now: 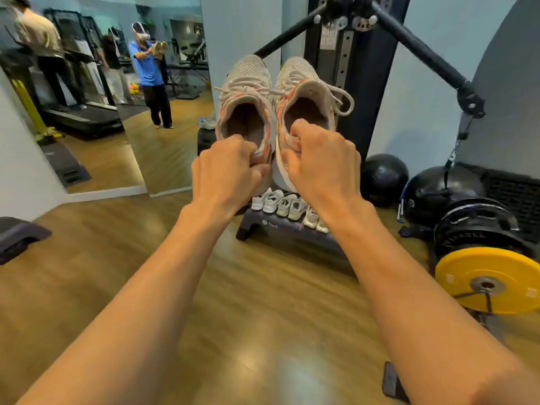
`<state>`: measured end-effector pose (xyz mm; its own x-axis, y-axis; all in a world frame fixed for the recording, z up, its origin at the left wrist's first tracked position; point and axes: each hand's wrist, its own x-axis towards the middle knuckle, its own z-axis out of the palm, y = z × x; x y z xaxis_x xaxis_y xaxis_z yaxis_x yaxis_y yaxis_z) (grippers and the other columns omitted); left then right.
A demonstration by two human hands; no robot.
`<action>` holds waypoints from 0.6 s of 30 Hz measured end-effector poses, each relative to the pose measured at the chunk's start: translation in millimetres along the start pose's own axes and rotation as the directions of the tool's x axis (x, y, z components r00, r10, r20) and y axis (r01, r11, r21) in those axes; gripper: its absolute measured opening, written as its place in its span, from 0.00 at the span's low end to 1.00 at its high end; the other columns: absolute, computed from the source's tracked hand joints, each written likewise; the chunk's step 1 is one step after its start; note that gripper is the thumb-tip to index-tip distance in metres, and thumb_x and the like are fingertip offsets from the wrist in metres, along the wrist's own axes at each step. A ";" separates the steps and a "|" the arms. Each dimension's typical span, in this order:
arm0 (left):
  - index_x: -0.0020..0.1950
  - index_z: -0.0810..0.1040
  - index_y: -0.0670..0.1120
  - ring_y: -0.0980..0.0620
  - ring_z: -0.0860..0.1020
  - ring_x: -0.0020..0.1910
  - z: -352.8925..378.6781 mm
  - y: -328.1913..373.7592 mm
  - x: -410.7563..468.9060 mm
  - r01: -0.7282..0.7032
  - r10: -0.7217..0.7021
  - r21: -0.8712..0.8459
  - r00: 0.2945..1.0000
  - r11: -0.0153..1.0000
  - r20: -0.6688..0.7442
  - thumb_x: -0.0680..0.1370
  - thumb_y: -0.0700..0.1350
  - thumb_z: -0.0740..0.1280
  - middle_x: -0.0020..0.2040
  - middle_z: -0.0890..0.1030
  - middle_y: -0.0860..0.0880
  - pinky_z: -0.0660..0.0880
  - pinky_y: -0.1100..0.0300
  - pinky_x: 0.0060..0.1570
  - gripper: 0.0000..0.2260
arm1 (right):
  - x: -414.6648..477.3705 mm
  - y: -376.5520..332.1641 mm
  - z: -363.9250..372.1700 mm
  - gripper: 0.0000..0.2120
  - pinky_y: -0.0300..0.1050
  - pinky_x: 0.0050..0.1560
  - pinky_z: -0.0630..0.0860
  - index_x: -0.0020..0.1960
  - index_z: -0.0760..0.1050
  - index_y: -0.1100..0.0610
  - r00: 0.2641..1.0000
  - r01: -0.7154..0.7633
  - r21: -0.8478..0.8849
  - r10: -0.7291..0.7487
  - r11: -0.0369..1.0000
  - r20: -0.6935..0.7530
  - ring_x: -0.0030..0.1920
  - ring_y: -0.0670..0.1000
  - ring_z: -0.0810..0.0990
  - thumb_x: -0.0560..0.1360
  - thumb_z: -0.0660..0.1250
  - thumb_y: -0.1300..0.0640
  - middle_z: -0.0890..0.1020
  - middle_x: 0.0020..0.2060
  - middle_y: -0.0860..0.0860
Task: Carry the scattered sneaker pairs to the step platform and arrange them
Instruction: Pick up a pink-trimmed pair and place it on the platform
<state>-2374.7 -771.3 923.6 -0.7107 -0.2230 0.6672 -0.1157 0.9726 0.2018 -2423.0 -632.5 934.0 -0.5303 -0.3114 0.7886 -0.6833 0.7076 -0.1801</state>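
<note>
I hold a pair of worn white mesh sneakers with orange trim in the air in front of me, toes pointing away. My left hand (pixel 230 165) pinches the heel of the left sneaker (pixel 245 92). My right hand (pixel 321 156) grips the heel collar of the right sneaker (pixel 304 86). Below and beyond them, the dark grey step platform (pixel 274 229) sits on the wooden floor. A row of several white sneakers (pixel 287 204) stands on its top, partly hidden by my right wrist.
A cable machine column (pixel 347 68) with two black arms rises behind the platform. Black balls (pixel 382 179), black plates and a yellow weight plate (pixel 491 279) lie at the right. Wall mirrors (pixel 131 83) at the left reflect people and treadmills. Another step (pixel 17 238) lies far left.
</note>
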 end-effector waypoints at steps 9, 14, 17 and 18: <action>0.38 0.74 0.48 0.39 0.77 0.45 118.9 -141.9 94.5 0.078 -0.081 0.038 0.994 0.996 0.076 0.73 0.57 0.69 0.42 0.77 0.49 0.67 0.54 0.36 0.14 | 80.8 -4.9 191.8 0.05 0.53 0.36 0.77 0.46 0.72 0.53 0.991 -0.020 0.049 0.013 0.999 0.130 0.38 0.55 0.78 0.76 0.63 0.52 0.79 0.38 0.49; 0.40 0.78 0.48 0.40 0.78 0.45 187.6 -214.7 148.2 0.044 -0.043 -0.001 0.987 0.999 0.155 0.74 0.57 0.69 0.42 0.76 0.49 0.65 0.54 0.35 0.13 | 122.2 -6.2 288.9 0.04 0.52 0.35 0.77 0.45 0.72 0.53 0.976 -0.064 0.002 0.062 0.998 0.211 0.38 0.55 0.78 0.76 0.64 0.52 0.78 0.37 0.48; 0.40 0.77 0.48 0.41 0.78 0.45 231.1 -246.0 176.1 0.053 -0.047 -0.022 0.978 0.998 0.204 0.74 0.57 0.69 0.41 0.74 0.50 0.64 0.54 0.35 0.12 | 141.5 3.1 340.1 0.05 0.52 0.33 0.76 0.45 0.72 0.53 0.968 -0.077 -0.028 0.081 0.997 0.236 0.37 0.56 0.78 0.75 0.65 0.52 0.79 0.37 0.49; 0.39 0.75 0.49 0.41 0.78 0.44 245.7 -255.9 184.3 0.064 -0.054 -0.034 0.971 0.997 0.232 0.73 0.57 0.69 0.40 0.72 0.50 0.63 0.55 0.35 0.12 | 146.8 7.1 357.2 0.05 0.52 0.33 0.76 0.45 0.71 0.53 0.964 -0.090 -0.041 0.098 0.995 0.249 0.37 0.56 0.78 0.75 0.65 0.51 0.79 0.37 0.49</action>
<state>-2646.5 -1045.0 818.7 -0.8451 -0.2541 0.4704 -0.1374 0.9535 0.2682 -2685.0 -899.8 838.5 -0.7027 -0.3889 0.5957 -0.6116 0.7580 -0.2266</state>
